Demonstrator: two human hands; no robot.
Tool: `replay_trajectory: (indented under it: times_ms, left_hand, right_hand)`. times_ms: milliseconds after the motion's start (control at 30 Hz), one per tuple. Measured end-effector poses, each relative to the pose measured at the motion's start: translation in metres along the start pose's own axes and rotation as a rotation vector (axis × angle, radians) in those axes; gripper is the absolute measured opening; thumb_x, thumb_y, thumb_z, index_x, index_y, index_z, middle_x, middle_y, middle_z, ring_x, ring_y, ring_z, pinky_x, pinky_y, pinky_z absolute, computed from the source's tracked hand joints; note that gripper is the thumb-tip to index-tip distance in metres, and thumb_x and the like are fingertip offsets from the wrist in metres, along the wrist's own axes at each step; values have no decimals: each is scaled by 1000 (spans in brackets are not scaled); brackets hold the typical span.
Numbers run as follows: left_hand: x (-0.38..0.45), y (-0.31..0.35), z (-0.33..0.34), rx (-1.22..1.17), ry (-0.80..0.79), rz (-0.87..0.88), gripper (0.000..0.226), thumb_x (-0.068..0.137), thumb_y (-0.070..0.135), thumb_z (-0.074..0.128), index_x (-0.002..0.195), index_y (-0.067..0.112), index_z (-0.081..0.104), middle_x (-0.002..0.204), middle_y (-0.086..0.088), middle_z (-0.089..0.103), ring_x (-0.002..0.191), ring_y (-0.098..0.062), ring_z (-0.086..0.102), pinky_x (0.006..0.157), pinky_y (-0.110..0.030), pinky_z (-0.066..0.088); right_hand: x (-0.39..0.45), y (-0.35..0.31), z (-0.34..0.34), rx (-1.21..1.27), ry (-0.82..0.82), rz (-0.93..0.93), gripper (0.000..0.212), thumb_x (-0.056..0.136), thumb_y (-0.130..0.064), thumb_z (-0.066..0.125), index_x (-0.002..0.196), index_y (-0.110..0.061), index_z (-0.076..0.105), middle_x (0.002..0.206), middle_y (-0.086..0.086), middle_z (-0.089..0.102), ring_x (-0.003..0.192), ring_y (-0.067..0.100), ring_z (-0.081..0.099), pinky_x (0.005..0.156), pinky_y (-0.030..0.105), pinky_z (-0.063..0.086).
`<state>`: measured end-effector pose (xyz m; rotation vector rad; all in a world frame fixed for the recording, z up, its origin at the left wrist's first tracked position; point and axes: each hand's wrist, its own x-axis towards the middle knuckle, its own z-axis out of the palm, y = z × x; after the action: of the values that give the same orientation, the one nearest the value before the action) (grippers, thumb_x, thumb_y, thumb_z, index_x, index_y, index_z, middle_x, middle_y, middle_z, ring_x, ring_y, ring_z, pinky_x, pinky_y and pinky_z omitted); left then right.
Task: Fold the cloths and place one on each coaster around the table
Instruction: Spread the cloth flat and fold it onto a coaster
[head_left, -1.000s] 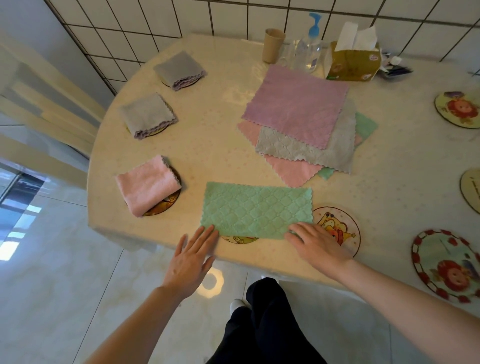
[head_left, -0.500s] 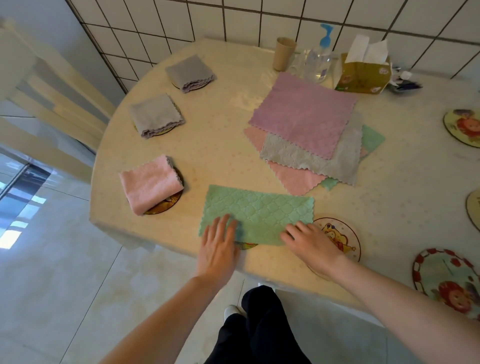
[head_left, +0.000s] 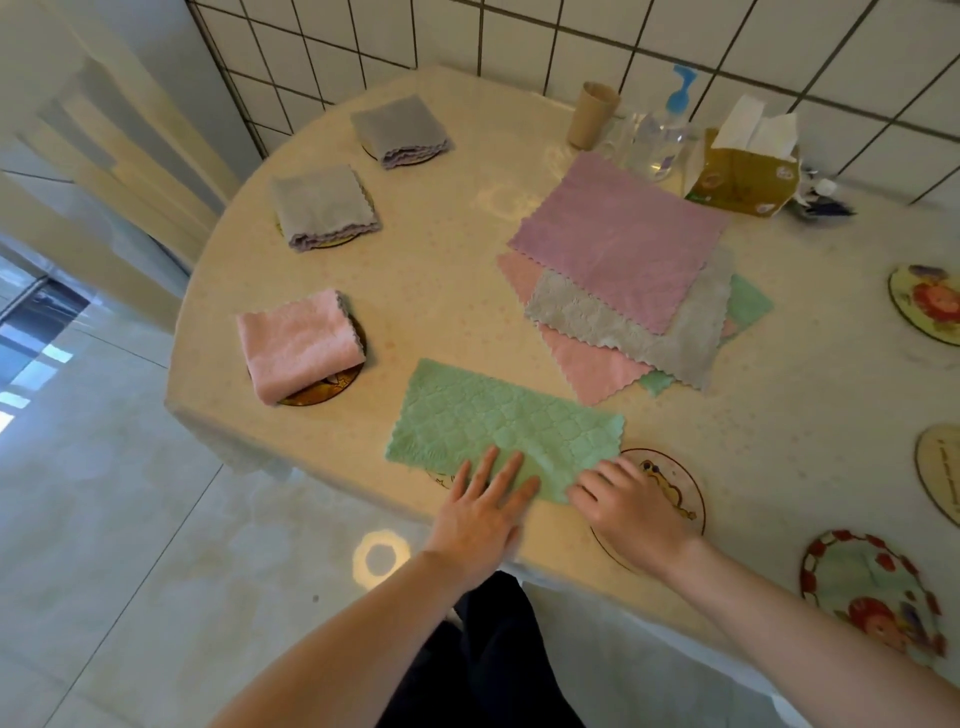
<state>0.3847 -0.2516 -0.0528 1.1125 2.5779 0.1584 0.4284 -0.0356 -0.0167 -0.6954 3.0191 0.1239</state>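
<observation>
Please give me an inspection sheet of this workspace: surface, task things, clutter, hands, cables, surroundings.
Surface: round pale table, patterned cover.
Job's things: green cloth folded in half at near edge; folded pink cloth and two folded grey cloths each on a coaster; unfolded cloth pile at centre; bare coasters on the right side.
Clutter: cup, pump bottle, tissue box by the wall.
Hands: left hand flat on the green cloth; right hand at its right corner, over a coaster.
Cables: nothing seen.
Surroundings: tiled wall, wooden chair, glossy floor.
</observation>
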Motion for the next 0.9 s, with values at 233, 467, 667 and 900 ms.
replay_trajectory:
  times_ms: [233, 467, 667, 900]
  left_hand:
    - [-6, 17, -20, -209, 270, -95, 52, 74, 35, 55, 125, 23, 52, 127, 3, 55, 112, -25, 53, 97, -43, 44]
    - [-44, -9, 10, -32, 123, 259, 60, 71, 28, 74, 129, 25, 57, 133, 4, 58, 120, -21, 57, 98, -41, 49]
    - [-75, -34, 10, 92, 15, 362, 61, 78, 27, 72, 135, 29, 51, 142, 7, 49, 134, -15, 42, 107, -39, 40]
    - [-63, -38, -20, -1153, -51, -293, 26, 97, 27, 51, 105, 48, 63, 115, 21, 64, 106, -4, 60, 95, -28, 47]
  right_hand:
    - [4, -44, -50, 169, 59, -103, 12, 79, -13, 52, 86, -16, 62, 71, -4, 56, 61, 17, 49, 55, 27, 43]
    - [0, -44, -43, 519, -27, 9, 28, 91, -12, 48, 117, -14, 59, 101, -3, 66, 84, 8, 63, 71, 22, 56]
    - [7, -33, 0, 101, -290, -344, 89, 61, 3, 74, 141, -14, 38, 149, 6, 37, 136, 20, 37, 107, 35, 36]
    - [12, -30, -10, 494, -414, -144, 59, 92, -33, 42, 147, -28, 21, 152, -15, 25, 135, 0, 22, 115, 32, 24]
